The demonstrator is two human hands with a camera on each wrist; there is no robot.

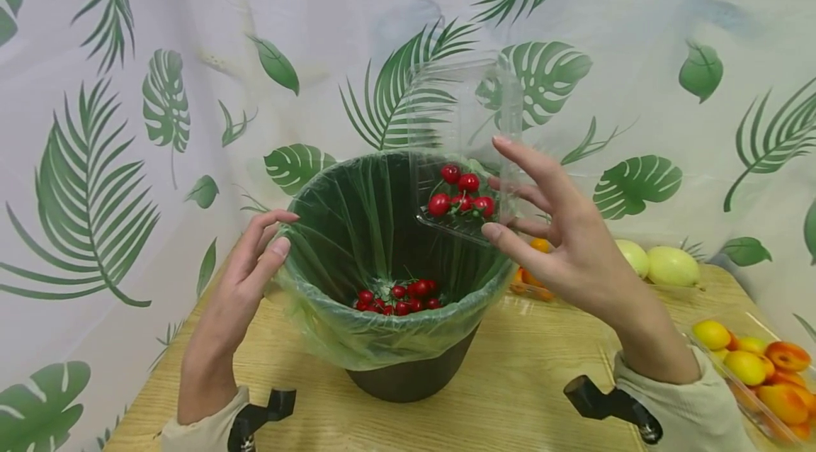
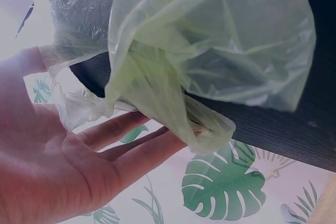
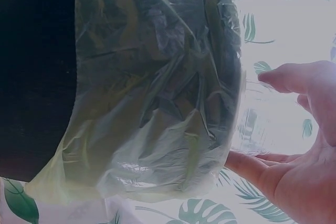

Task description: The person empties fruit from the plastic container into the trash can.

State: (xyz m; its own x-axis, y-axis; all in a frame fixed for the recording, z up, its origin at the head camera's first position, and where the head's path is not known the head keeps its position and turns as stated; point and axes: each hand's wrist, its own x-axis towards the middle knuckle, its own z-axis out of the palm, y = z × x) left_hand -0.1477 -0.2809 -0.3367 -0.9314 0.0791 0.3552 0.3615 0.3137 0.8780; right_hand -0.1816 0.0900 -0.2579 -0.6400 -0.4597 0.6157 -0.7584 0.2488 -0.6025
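Observation:
A dark trash bin [image 1: 414, 377] lined with a translucent green bag [image 1: 382, 342] stands on the table. Red cherries [image 1: 401, 307] with green stems lie inside the liner. My left hand [image 1: 239, 282] touches the left rim, its fingers fairly straight along the bag's folded edge in the left wrist view. Over the bin's right side, my right hand [image 1: 567, 232] holds a clear plastic box [image 1: 462, 108] by its side, thumb apart from the fingers. The box is tipped steeply, and several cherries [image 1: 462, 193] sit at its lower end. In the right wrist view, the bag hides much of the box.
At the right table edge is a clear box of yellow-orange fruit [image 1: 765, 374]. Pale green-yellow round fruits [image 1: 672, 266] lie behind my right arm, with small orange fruits [image 1: 532, 282] next to the bin. A leaf-patterned curtain [image 1: 191, 83] hangs behind the wooden table [image 1: 529, 374].

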